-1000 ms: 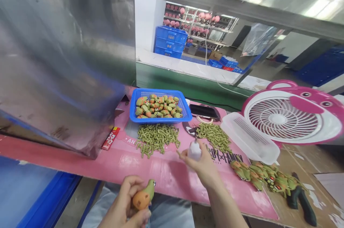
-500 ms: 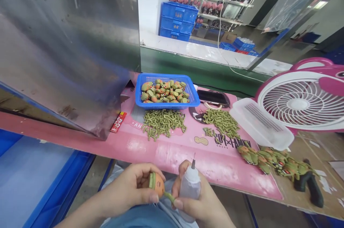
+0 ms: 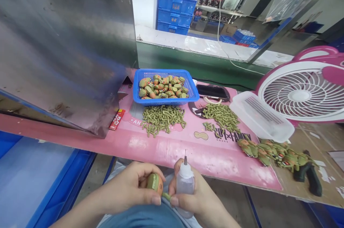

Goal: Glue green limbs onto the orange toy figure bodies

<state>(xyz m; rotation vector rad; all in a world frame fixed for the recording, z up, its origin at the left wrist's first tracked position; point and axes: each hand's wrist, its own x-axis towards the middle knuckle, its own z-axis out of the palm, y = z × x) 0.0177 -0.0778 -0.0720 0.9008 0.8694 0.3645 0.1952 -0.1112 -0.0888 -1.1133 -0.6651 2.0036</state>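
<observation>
Between the fingers and thumb of my left hand [image 3: 137, 186] is a small green and orange figure body [image 3: 155, 184]. My right hand [image 3: 192, 194] is wrapped round an upright, translucent squeeze bottle [image 3: 185, 181] with a thin needle tip pointing up. Its thumb and fingertip also pinch a little green curved limb [image 3: 166, 196], whose end meets the figure's lower side; whether it is attached I cannot tell. Beyond the hands, a blue basket [image 3: 166, 103] holds many similar green and orange pieces. Loose green limbs [image 3: 163, 118] lie heaped before it, with a second pile of green limbs [image 3: 221, 117] to the right.
On the right stand a pink and white fan [image 3: 299, 95] and a white plastic tray [image 3: 262, 117]. Near them lie assembled green figures [image 3: 274, 154] and a black-handled tool [image 3: 311, 179]. A phone [image 3: 212, 91] rests behind the limbs. A metal panel [image 3: 67, 52] blocks the left.
The figure has turned in my left hand, showing more of its green side. My right hand with the bottle and limb has shifted slightly left. The whole view has tilted a little.
</observation>
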